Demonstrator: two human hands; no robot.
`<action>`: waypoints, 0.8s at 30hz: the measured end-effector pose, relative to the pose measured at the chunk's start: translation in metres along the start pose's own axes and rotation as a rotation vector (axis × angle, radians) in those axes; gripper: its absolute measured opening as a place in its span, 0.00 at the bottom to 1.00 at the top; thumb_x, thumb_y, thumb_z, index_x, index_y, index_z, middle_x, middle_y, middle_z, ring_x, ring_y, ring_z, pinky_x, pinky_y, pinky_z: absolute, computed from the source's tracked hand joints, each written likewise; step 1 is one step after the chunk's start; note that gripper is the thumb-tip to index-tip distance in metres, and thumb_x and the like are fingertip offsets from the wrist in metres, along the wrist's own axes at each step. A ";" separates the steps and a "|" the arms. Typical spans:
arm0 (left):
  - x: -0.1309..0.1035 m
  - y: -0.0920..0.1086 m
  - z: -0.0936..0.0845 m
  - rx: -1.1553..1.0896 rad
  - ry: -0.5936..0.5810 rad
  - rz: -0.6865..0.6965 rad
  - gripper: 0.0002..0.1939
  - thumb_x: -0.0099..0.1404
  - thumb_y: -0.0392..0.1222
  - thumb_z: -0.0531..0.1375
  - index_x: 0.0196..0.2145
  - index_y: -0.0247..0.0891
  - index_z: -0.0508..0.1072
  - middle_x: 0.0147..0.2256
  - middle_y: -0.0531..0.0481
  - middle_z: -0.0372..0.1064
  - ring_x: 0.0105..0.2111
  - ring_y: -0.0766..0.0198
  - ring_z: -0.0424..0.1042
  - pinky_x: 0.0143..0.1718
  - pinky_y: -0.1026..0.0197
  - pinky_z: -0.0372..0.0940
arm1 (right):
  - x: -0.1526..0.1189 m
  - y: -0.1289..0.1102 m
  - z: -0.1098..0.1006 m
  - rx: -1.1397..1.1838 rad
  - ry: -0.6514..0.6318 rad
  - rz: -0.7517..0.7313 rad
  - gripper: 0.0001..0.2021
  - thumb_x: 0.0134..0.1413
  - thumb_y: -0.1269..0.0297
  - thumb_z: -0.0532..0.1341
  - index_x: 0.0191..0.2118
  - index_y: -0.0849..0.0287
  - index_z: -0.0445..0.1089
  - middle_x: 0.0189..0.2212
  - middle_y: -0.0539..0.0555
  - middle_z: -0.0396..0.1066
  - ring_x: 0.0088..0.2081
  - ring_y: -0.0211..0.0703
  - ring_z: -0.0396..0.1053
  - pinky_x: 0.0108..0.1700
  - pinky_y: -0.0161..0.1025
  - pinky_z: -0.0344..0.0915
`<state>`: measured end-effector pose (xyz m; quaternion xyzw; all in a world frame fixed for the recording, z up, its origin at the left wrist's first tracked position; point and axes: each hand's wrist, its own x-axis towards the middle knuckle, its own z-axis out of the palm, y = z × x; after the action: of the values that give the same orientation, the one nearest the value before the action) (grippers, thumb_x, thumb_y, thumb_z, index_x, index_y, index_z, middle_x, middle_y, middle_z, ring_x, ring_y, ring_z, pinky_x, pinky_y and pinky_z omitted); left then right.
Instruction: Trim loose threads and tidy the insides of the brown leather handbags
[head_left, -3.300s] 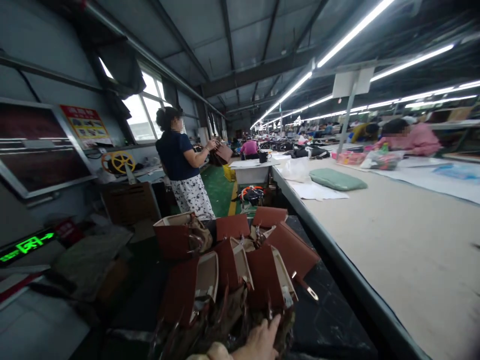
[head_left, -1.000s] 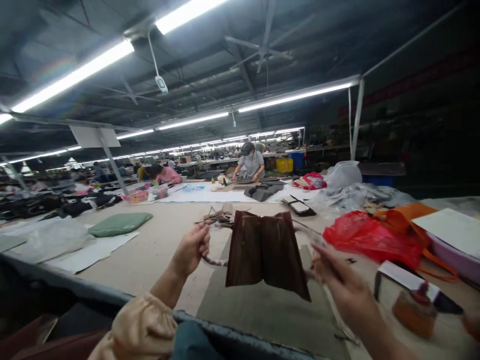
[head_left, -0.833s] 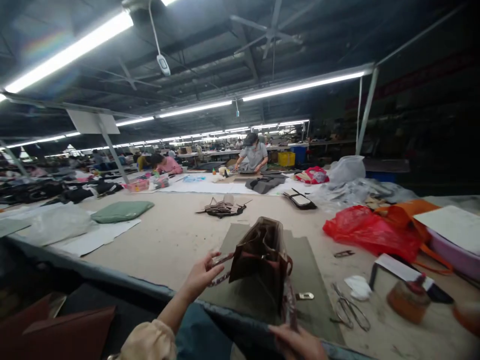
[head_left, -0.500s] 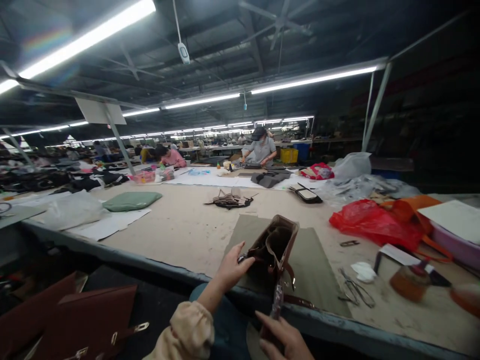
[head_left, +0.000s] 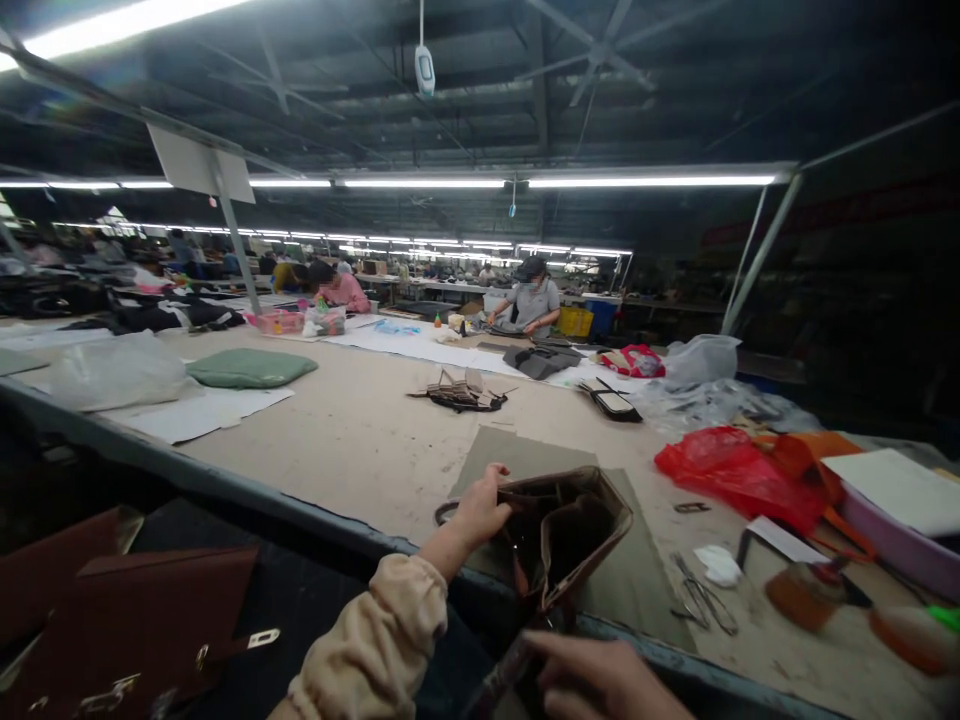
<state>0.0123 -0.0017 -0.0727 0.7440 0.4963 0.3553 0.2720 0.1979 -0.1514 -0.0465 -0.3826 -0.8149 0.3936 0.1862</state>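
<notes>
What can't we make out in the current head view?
All head view:
- Right hand: blurred, cut off by bottom edge; grip unclear.
- Left hand: its own back hides part of its grip.
- Open bag: deep shadow hides the bottom inside.
- Red plastic bag: crumpled plastic hides any contents.
- Grey-shirted worker: piece in hand too small.

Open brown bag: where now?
Head view, just right of centre: open brown bag at the near table edge, by the grey-green mat, left hand at its left side.
</notes>
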 end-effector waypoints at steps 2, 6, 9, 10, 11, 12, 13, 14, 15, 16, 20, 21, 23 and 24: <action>0.002 -0.004 0.001 -0.056 0.003 0.032 0.26 0.52 0.34 0.59 0.49 0.37 0.56 0.43 0.47 0.71 0.44 0.57 0.69 0.47 0.58 0.61 | 0.003 -0.008 -0.035 -0.132 0.254 0.015 0.15 0.56 0.62 0.55 0.49 0.50 0.68 0.39 0.52 0.73 0.40 0.44 0.70 0.43 0.36 0.66; 0.006 -0.010 0.004 -0.156 0.014 0.030 0.29 0.52 0.35 0.60 0.50 0.37 0.54 0.47 0.44 0.68 0.47 0.57 0.68 0.49 0.57 0.60 | 0.037 0.002 -0.082 -0.356 0.431 -0.050 0.13 0.56 0.62 0.55 0.46 0.55 0.68 0.43 0.56 0.70 0.37 0.42 0.70 0.39 0.37 0.67; 0.010 -0.013 0.005 -0.220 0.019 0.043 0.29 0.51 0.33 0.60 0.49 0.38 0.53 0.48 0.43 0.68 0.47 0.58 0.67 0.50 0.58 0.60 | 0.073 0.021 -0.095 -0.490 0.377 -0.069 0.13 0.54 0.63 0.57 0.46 0.56 0.67 0.44 0.56 0.68 0.39 0.43 0.69 0.41 0.39 0.66; 0.012 -0.013 0.005 -0.230 0.017 0.043 0.28 0.51 0.32 0.60 0.48 0.38 0.54 0.47 0.43 0.68 0.47 0.58 0.68 0.49 0.58 0.61 | 0.083 0.026 -0.097 -0.533 0.351 -0.065 0.12 0.53 0.63 0.57 0.45 0.55 0.67 0.44 0.55 0.69 0.40 0.44 0.69 0.42 0.40 0.66; 0.013 -0.014 0.005 -0.236 0.009 0.041 0.27 0.50 0.31 0.59 0.47 0.38 0.55 0.46 0.44 0.69 0.46 0.59 0.68 0.49 0.58 0.61 | 0.092 0.030 -0.098 -0.572 0.327 -0.055 0.12 0.53 0.63 0.58 0.44 0.55 0.68 0.43 0.54 0.69 0.41 0.45 0.68 0.43 0.41 0.65; 0.015 -0.014 0.004 -0.241 -0.002 0.039 0.26 0.50 0.31 0.59 0.46 0.39 0.56 0.45 0.45 0.70 0.45 0.59 0.69 0.48 0.58 0.62 | 0.100 0.032 -0.099 -0.603 0.303 -0.039 0.11 0.53 0.63 0.58 0.43 0.55 0.68 0.42 0.53 0.70 0.41 0.45 0.68 0.43 0.41 0.65; 0.016 -0.015 0.003 -0.248 -0.013 0.036 0.25 0.50 0.30 0.59 0.45 0.39 0.57 0.44 0.46 0.71 0.44 0.60 0.70 0.47 0.59 0.63 | 0.105 0.034 -0.100 -0.628 0.281 -0.018 0.10 0.53 0.63 0.58 0.42 0.54 0.69 0.40 0.52 0.71 0.40 0.45 0.69 0.41 0.41 0.65; 0.018 -0.015 0.002 -0.255 -0.021 0.035 0.24 0.50 0.30 0.59 0.45 0.39 0.57 0.42 0.47 0.71 0.43 0.60 0.70 0.45 0.60 0.63 | 0.110 0.035 -0.101 -0.650 0.264 0.002 0.09 0.53 0.62 0.58 0.41 0.54 0.70 0.38 0.52 0.71 0.38 0.44 0.69 0.40 0.41 0.65; 0.019 -0.015 0.001 -0.257 -0.024 0.035 0.24 0.50 0.30 0.60 0.44 0.39 0.58 0.41 0.48 0.72 0.42 0.61 0.71 0.44 0.61 0.64 | 0.113 0.036 -0.102 -0.669 0.250 0.019 0.09 0.53 0.61 0.58 0.40 0.53 0.70 0.36 0.51 0.72 0.37 0.44 0.69 0.39 0.40 0.65; 0.020 -0.015 0.000 -0.253 -0.023 0.031 0.23 0.50 0.31 0.60 0.43 0.40 0.59 0.40 0.49 0.72 0.41 0.62 0.71 0.42 0.61 0.64 | 0.115 0.037 -0.103 -0.687 0.242 0.032 0.08 0.54 0.61 0.57 0.38 0.52 0.71 0.34 0.50 0.72 0.36 0.43 0.69 0.38 0.40 0.65; 0.022 -0.017 -0.009 -0.193 -0.002 -0.004 0.23 0.48 0.40 0.65 0.42 0.39 0.64 0.39 0.50 0.72 0.39 0.62 0.71 0.40 0.63 0.65 | 0.120 0.041 -0.106 -0.722 0.239 0.058 0.09 0.57 0.62 0.55 0.35 0.50 0.72 0.31 0.49 0.71 0.33 0.41 0.69 0.36 0.37 0.63; 0.022 -0.018 -0.012 -0.168 -0.006 -0.008 0.23 0.48 0.43 0.66 0.42 0.39 0.66 0.39 0.50 0.72 0.39 0.61 0.71 0.40 0.62 0.65 | 0.120 0.042 -0.106 -0.720 0.236 0.058 0.09 0.57 0.62 0.54 0.34 0.50 0.72 0.31 0.49 0.71 0.32 0.41 0.69 0.35 0.37 0.62; 0.021 -0.020 -0.015 -0.106 -0.021 0.003 0.20 0.48 0.47 0.66 0.39 0.39 0.71 0.36 0.51 0.73 0.37 0.61 0.71 0.44 0.60 0.63 | 0.120 0.046 -0.107 -0.713 0.235 0.052 0.09 0.57 0.62 0.54 0.33 0.50 0.72 0.30 0.48 0.71 0.31 0.40 0.69 0.34 0.36 0.61; 0.021 -0.021 -0.016 -0.079 -0.029 0.017 0.17 0.49 0.47 0.66 0.36 0.39 0.73 0.34 0.52 0.73 0.36 0.62 0.71 0.48 0.58 0.61 | 0.119 0.048 -0.107 -0.713 0.240 0.047 0.08 0.57 0.62 0.54 0.33 0.50 0.71 0.30 0.48 0.71 0.30 0.39 0.69 0.34 0.36 0.61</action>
<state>-0.0064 0.0261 -0.0738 0.7420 0.4716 0.3658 0.3053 0.2095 0.0129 -0.0179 -0.4855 -0.8640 0.0418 0.1265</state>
